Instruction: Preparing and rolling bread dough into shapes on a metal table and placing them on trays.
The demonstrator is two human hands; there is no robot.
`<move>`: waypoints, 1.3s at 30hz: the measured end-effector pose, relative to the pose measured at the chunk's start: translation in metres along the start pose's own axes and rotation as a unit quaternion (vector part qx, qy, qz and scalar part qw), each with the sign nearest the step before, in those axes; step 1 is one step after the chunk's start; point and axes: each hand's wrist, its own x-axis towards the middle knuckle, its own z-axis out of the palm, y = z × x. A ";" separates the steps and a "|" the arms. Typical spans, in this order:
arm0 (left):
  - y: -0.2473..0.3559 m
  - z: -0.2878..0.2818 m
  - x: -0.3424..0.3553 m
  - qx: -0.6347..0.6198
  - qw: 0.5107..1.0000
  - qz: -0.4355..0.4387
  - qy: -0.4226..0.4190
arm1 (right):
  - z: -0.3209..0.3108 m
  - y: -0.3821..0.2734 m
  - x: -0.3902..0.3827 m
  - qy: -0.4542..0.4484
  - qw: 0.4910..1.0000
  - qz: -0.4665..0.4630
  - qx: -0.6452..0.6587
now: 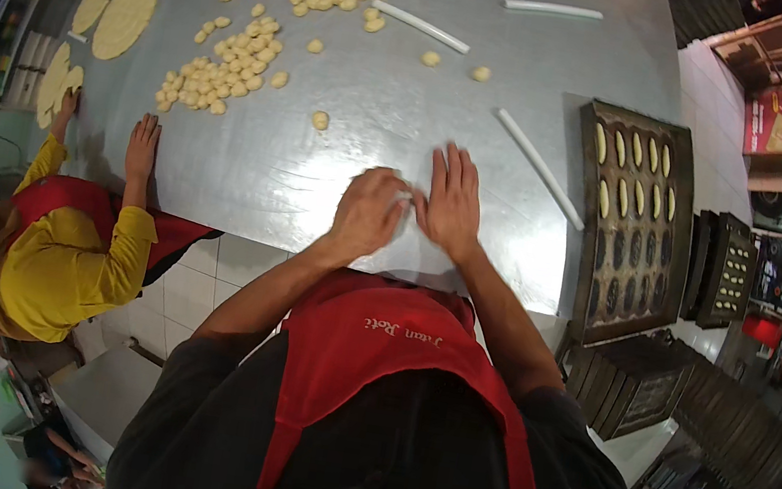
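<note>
Left hand [367, 213], curled, and right hand [451, 203], flat with fingers spread, meet over a small dough piece [404, 196] on the worktop [352, 97]. Its long axis cannot be told; the mould tray [632, 230] lies to the right, nearer the right hand.

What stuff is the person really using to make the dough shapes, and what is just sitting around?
In use:
- left hand and right hand, pressing a small dough piece on the table
- mould tray, partly filled
- dough balls

Just lying about:
- white sticks
- flat dough rounds, near another person's hand
- stacked trays
</note>
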 end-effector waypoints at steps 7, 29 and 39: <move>-0.181 -0.118 0.024 0.180 0.966 -0.096 0.157 | -0.005 -0.026 -0.007 -0.131 0.980 0.038 -0.143; -0.043 -0.006 0.038 -0.257 0.944 -0.199 -0.048 | -0.194 0.105 -0.057 0.403 0.848 0.224 0.260; 0.001 0.066 0.045 -0.261 0.929 -0.254 -0.064 | -0.187 0.140 -0.089 0.252 0.940 0.225 -0.048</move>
